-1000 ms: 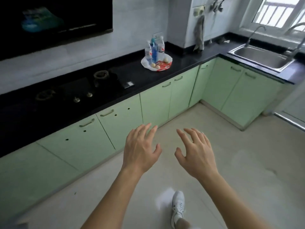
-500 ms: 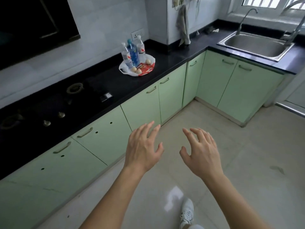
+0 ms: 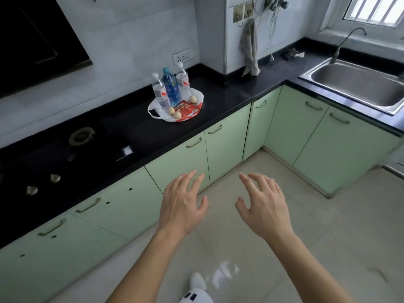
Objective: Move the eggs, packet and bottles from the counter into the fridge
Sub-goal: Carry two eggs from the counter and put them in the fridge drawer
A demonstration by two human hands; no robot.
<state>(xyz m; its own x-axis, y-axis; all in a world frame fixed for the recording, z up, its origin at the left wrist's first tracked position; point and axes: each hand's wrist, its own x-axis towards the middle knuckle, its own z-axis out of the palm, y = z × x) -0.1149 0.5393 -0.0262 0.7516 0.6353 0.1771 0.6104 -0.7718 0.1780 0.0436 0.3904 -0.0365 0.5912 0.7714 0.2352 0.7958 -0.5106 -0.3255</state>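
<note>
On the black counter (image 3: pixel 220 101) lies a white plastic bag (image 3: pixel 155 113) with the items on it. Three bottles stand at its back: two clear ones (image 3: pixel 160 92) (image 3: pixel 183 83) and a blue one (image 3: pixel 169 86) between them. A red packet (image 3: pixel 187 110) lies flat in front. Two eggs (image 3: pixel 171 110) (image 3: pixel 177 115) rest at the packet's left and a third egg (image 3: pixel 193 99) behind it. My left hand (image 3: pixel 182 206) and my right hand (image 3: pixel 263 206) hover over the floor, well short of the counter, fingers spread and empty. No fridge is in view.
A black gas hob (image 3: pixel 65 154) fills the counter's left part. Green cabinets (image 3: pixel 181 158) run below. A steel sink (image 3: pixel 358 88) with a tap sits at the right corner under a window. A cloth (image 3: pixel 249 49) hangs on the wall. My white shoe (image 3: pixel 196 287) is on the tiled floor.
The view has moved closer to the counter; the bag with the bottles, eggs and packet now looks larger and nearer the middle. Both hands stay open and raised in front.
</note>
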